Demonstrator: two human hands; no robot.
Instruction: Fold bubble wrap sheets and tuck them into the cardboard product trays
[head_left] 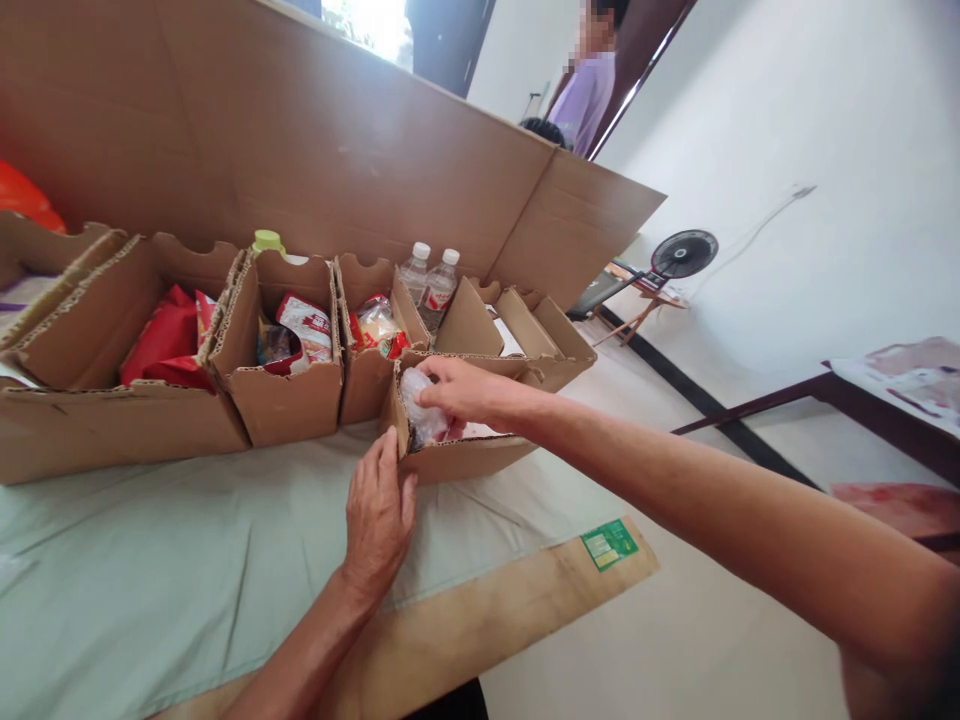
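My right hand [457, 392] reaches into a small open cardboard box [469, 460] near the table's front edge. Its fingers are closed on a clear piece of bubble wrap [421, 410] at the box's left end. Whether anything is wrapped inside it I cannot make out. At the near left corner of the same box, my left hand [381, 505] grips the cardboard, with fingers along the end wall and thumb apart at the front. Something white and pinkish lies in the box, partly hidden under my right hand.
Behind stands a row of cardboard bins, one with red packets [169, 345], others with snack bags [306, 328]. Two plastic bottles [435, 290] stand beyond. A tall cardboard sheet [337, 130] backs the row. A person [589, 95] and a fan [684, 254] are farther off.
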